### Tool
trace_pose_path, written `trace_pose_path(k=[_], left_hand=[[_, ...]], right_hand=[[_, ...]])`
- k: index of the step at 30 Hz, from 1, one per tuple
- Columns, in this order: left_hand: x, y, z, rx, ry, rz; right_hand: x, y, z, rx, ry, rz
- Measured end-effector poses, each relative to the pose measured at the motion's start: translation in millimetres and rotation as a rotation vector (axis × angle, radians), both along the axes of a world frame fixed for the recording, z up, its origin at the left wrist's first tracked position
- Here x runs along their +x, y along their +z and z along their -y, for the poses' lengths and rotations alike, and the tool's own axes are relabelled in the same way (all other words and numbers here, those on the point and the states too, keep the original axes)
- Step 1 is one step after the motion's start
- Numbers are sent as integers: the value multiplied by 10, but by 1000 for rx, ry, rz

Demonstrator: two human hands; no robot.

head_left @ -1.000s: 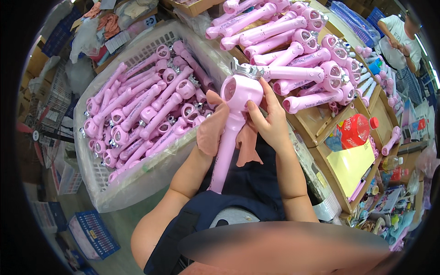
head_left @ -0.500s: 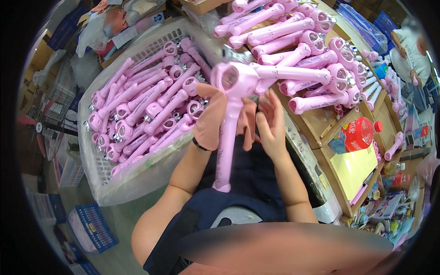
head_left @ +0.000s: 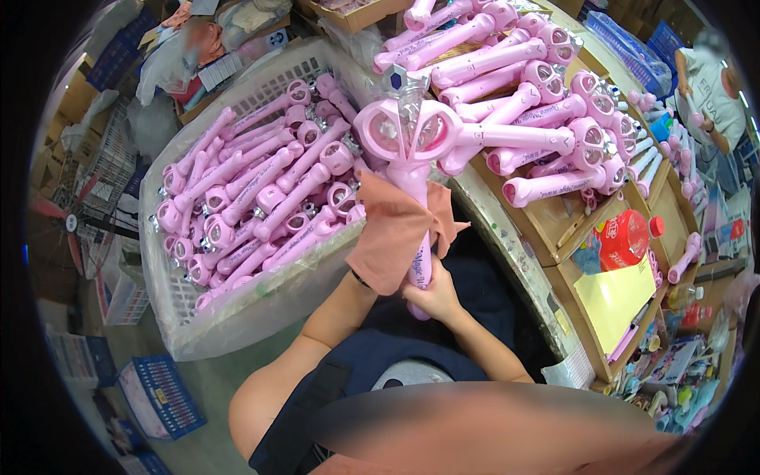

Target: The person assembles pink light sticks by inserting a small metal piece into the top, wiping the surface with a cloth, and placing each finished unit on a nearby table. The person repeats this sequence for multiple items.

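A pink toy wand (head_left: 406, 138) stands upright in front of me, its round windowed head and clear silver-topped tip uppermost. My right hand (head_left: 437, 294) is closed around the lower handle, with the handle's end showing below it. An orange-pink cloth (head_left: 385, 237) drapes over and around the handle just beneath the head. My left forearm (head_left: 332, 310) runs up under this cloth, which covers the left hand and its fingers; the cloth is held up against the wand there.
A white plastic-lined basket (head_left: 261, 309) of similar wands stands at left. More wands (head_left: 546, 115) are heaped on the bench at right, beside a red-labelled bottle (head_left: 625, 237) and yellow paper (head_left: 609, 305). A blue crate (head_left: 162, 396) sits on the floor. Another person (head_left: 708, 95) is at far right.
My right hand has gone from open beside the cloth to gripping the lower handle. The wand has moved up and turned, showing its windowed head face. The cloth now wraps across the handle.
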State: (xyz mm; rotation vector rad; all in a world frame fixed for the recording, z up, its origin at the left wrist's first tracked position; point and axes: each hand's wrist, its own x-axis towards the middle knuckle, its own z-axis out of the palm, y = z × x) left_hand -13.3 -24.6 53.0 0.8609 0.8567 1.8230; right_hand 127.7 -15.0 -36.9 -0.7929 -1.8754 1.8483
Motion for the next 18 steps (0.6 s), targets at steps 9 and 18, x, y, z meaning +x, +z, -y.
trace_pose_path(k=[9, 18], left_hand=[[56, -24, 21, -28, -27, -51], [16, 75, 17, 6, 652, -838]], right_hand=[[62, -91, 6, -114, 21, -6], [242, -7, -90, -1143, 780, -506]])
